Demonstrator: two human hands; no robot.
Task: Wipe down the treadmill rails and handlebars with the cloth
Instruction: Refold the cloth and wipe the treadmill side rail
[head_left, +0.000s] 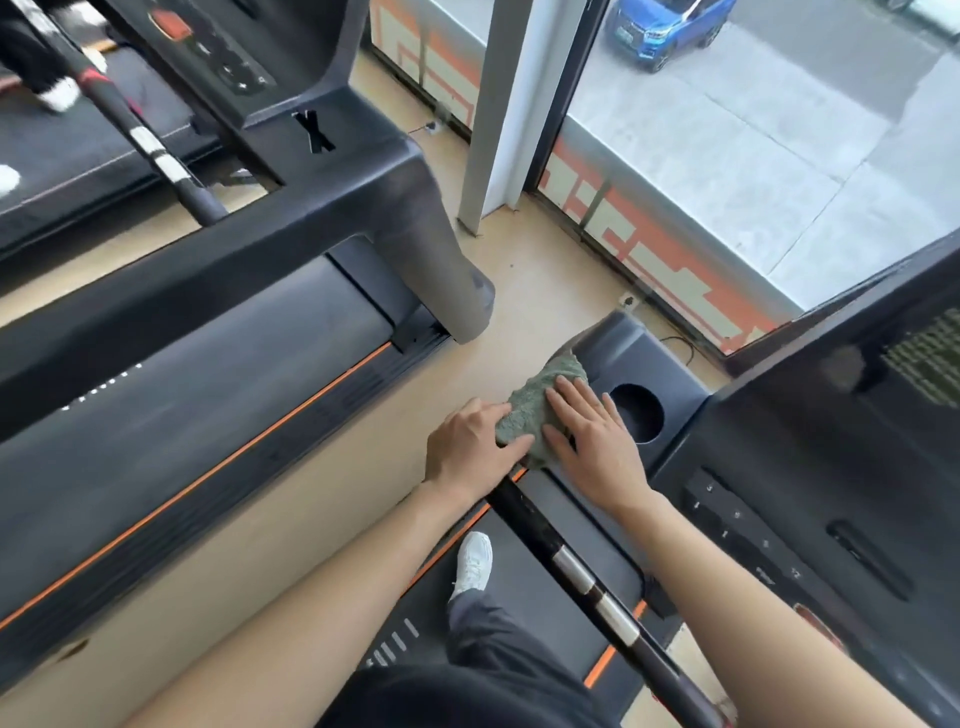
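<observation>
– Forearms first: both bare, running up from the bottom edge. How do the hands stand?

– The left hand (470, 447) is closed on the near edge of the cloth (535, 410), thumb on one side and forefinger on the other. The right hand (597, 441) lies flat on the cloth's right side, fingers straight, pressing down. The hands sit close together with only the cloth between them.

– Location of the cloth?

– It is grey-green and bunched. It lies at the upper end of the handlebar (587, 577), where the bar meets the dark moulded arm of the treadmill (660, 358), just left of the round cup holder (636, 413).

– Handlebar?

– Black and glossy, with two silver bands lower down. It runs diagonally from the bottom right up to the hands. Whether the left palm touches the bar under the cloth, I cannot tell.

– Surroundings?

– The console (831, 467) stands to the right, its button markings too small to read. A white shoe (474, 564) rests on the belt (561, 613) below the bar. A second treadmill (208, 364) lies to the left across a strip of tan floor (311, 493). Through the window (753, 156) ahead, a blue car (665, 26) stands on the pavement.
</observation>
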